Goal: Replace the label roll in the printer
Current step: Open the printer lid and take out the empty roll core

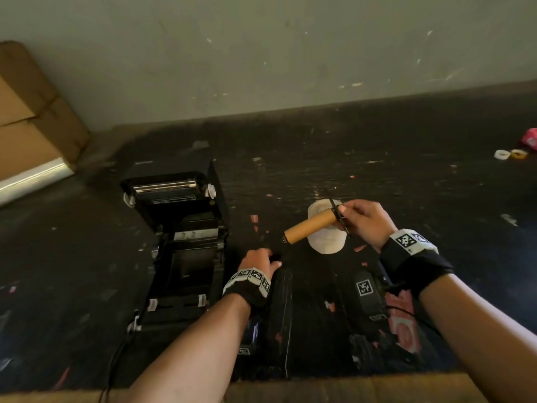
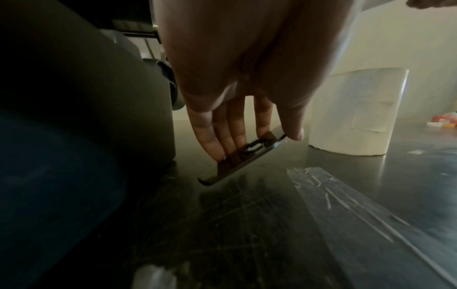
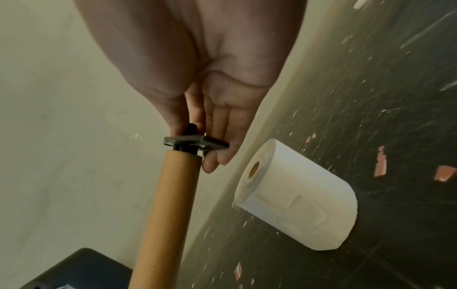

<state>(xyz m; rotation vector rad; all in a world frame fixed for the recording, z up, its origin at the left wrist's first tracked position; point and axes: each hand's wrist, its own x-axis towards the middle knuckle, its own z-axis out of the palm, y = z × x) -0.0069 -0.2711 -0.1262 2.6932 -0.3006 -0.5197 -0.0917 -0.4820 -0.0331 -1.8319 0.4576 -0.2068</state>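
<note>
The black label printer (image 1: pixel 180 242) sits open on the dark table, its roll bay empty. My right hand (image 1: pixel 344 212) pinches the black flanged end (image 3: pixel 195 143) of a spindle that carries an empty brown cardboard core (image 1: pixel 311 226), held tilted in the air above the table. Under it a full white label roll (image 1: pixel 325 239) stands on end; it also shows in the right wrist view (image 3: pixel 296 195). My left hand (image 1: pixel 270 258), low beside the printer's right side, pinches a flat black guide plate (image 2: pixel 247 154) between fingers and thumb, one edge of it on the table.
Cardboard boxes (image 1: pixel 32 112) lean against the wall at far left. Small tape rolls (image 1: pixel 511 154) and a pink object (image 1: pixel 530 139) lie far right. A black device with a square marker (image 1: pixel 364 289) lies near the front edge. A cable (image 1: pixel 116 359) runs off the printer's front.
</note>
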